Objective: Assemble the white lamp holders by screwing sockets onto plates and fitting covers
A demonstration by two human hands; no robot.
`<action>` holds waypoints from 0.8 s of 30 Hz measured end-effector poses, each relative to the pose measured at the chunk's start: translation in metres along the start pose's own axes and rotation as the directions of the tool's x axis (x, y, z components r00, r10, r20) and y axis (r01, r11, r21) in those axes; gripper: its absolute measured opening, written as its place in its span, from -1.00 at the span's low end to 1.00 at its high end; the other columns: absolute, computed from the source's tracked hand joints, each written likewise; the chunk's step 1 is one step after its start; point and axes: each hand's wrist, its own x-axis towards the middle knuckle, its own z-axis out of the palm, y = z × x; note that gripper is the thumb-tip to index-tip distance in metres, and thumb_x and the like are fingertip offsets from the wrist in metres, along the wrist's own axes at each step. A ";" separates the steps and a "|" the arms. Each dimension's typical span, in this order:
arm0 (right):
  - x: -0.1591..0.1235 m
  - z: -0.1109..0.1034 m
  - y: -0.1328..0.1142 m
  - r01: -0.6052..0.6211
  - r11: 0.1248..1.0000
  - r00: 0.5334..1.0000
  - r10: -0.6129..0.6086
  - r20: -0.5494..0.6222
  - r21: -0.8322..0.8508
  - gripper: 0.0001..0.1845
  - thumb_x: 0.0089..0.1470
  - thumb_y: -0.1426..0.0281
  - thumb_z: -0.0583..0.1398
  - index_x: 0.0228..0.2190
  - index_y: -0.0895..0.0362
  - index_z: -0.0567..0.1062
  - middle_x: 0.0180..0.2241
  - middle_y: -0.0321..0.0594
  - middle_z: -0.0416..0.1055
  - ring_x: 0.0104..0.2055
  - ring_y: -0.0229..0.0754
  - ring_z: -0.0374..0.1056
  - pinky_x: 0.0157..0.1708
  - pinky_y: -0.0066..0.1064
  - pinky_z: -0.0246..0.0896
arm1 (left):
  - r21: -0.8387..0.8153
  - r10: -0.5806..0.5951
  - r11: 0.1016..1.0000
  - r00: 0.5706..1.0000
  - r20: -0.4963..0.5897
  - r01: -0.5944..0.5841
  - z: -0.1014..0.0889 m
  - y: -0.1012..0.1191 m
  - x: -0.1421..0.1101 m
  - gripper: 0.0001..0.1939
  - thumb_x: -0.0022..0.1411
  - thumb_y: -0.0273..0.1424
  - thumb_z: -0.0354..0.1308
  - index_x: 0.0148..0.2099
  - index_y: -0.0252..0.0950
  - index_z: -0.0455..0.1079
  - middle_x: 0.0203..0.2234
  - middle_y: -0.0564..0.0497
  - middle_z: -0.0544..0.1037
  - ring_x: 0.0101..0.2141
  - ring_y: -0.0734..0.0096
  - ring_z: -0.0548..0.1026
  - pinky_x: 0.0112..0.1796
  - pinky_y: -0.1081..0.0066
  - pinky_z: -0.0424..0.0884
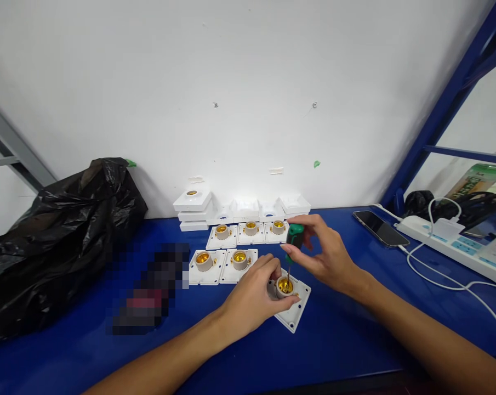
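My left hand (254,296) grips a white square lamp socket (294,307) with a brass-lined holder, pressing it onto the blue table (334,340). My right hand (328,255) pinches the green handle of a screwdriver (294,237), held upright with its tip down inside the socket's brass cup. Two more sockets (223,266) lie in a row just left of my left hand, and three others (250,233) sit in a row behind them.
Stacked white socket plates (194,208) stand against the wall. A black plastic bag (54,241) fills the left side. A phone (380,228) lies at the right, with a white power strip (457,247) and cables beyond it. A blue frame post (449,104) rises at the right.
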 end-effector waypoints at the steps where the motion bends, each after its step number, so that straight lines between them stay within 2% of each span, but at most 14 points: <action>1: 0.000 0.000 0.000 -0.004 1.000 1.000 0.003 -0.028 -0.010 -0.63 0.24 0.29 0.27 0.03 0.04 0.34 -0.44 -0.39 0.33 -0.53 -0.30 0.21 -0.55 -0.41 0.19 | -0.002 0.003 1.000 1.000 0.000 -0.003 0.000 0.000 0.000 -0.61 0.14 -0.28 0.41 -0.31 -0.22 0.19 -0.33 0.10 0.34 -0.29 0.32 0.32 -0.28 0.35 0.24; 3: -0.002 0.001 0.001 -0.002 1.000 1.000 0.002 -0.020 -0.009 -0.63 0.24 0.29 0.26 0.03 0.04 0.34 -0.45 -0.40 0.33 -0.53 -0.29 0.22 -0.54 -0.41 0.20 | -0.006 0.006 1.000 1.000 -0.001 -0.006 0.000 0.000 0.000 -0.61 0.15 -0.28 0.41 -0.31 -0.22 0.19 -0.33 0.10 0.33 -0.29 0.33 0.32 -0.28 0.36 0.24; 6: -0.005 0.003 0.002 -0.021 0.998 0.998 0.017 0.066 0.059 -0.58 0.29 0.33 0.20 0.15 0.02 0.31 -0.33 -0.32 0.42 -0.46 -0.28 0.32 -0.47 -0.39 0.29 | -0.006 0.000 1.000 1.000 -0.004 0.000 0.000 0.000 0.000 -0.61 0.15 -0.27 0.41 -0.31 -0.22 0.20 -0.33 0.10 0.33 -0.30 0.33 0.31 -0.29 0.36 0.23; 9: -0.007 0.005 0.002 -0.034 0.988 0.999 0.028 0.044 0.152 -0.51 0.30 0.36 0.20 0.21 0.00 0.27 -0.29 -0.30 0.46 -0.44 -0.28 0.34 -0.49 -0.41 0.31 | -0.008 -0.001 1.000 1.000 -0.005 0.001 0.000 0.000 0.000 -0.60 0.14 -0.28 0.42 -0.32 -0.22 0.19 -0.34 0.10 0.34 -0.30 0.32 0.32 -0.29 0.36 0.23; 12: -0.006 0.003 0.000 0.002 0.986 0.999 -0.009 0.037 0.166 -0.59 0.29 0.36 0.22 0.14 -0.01 0.36 -0.31 -0.31 0.48 -0.49 -0.30 0.31 -0.53 -0.43 0.27 | -0.010 0.008 1.000 1.000 -0.003 -0.008 -0.001 0.001 0.000 -0.62 0.15 -0.28 0.41 -0.31 -0.23 0.21 -0.33 0.08 0.35 -0.29 0.32 0.34 -0.29 0.36 0.24; 16: -0.002 -0.001 -0.003 -0.017 0.978 0.991 -0.011 0.132 0.210 -0.53 0.38 0.37 0.09 0.27 -0.03 0.28 -0.11 -0.20 0.52 -0.37 -0.27 0.40 -0.36 -0.36 0.40 | -0.014 0.006 1.000 1.000 -0.012 -0.006 -0.002 0.002 0.001 -0.62 0.17 -0.27 0.39 -0.31 -0.22 0.20 -0.32 0.08 0.38 -0.28 0.31 0.35 -0.28 0.35 0.25; 18: -0.002 -0.001 -0.003 -0.038 0.980 0.994 0.018 0.104 0.193 -0.52 0.36 0.37 0.12 0.27 -0.05 0.29 -0.10 -0.22 0.53 -0.40 -0.28 0.38 -0.39 -0.37 0.39 | -0.015 0.005 1.000 1.000 -0.011 -0.005 -0.002 0.002 0.001 -0.61 0.16 -0.28 0.40 -0.32 -0.22 0.18 -0.31 0.08 0.39 -0.27 0.31 0.35 -0.27 0.35 0.25; 21: -0.001 -0.001 -0.002 -0.016 0.988 0.999 0.011 0.030 0.152 -0.59 0.29 0.35 0.23 0.15 -0.06 0.41 -0.20 -0.28 0.54 -0.46 -0.30 0.33 -0.48 -0.42 0.30 | -0.012 0.008 1.000 1.000 -0.017 -0.008 -0.002 0.002 0.001 -0.62 0.17 -0.31 0.39 -0.32 -0.22 0.18 -0.31 0.09 0.38 -0.26 0.31 0.36 -0.26 0.35 0.25; 24: -0.001 -0.002 -0.002 -0.038 0.985 0.992 0.016 0.129 0.168 -0.53 0.37 0.34 0.13 0.26 -0.05 0.30 -0.12 -0.21 0.53 -0.30 -0.24 0.43 -0.31 -0.35 0.41 | -0.010 0.011 1.000 1.000 -0.018 -0.011 -0.002 0.003 0.001 -0.64 0.18 -0.30 0.38 -0.31 -0.22 0.20 -0.31 0.08 0.39 -0.27 0.31 0.36 -0.26 0.35 0.25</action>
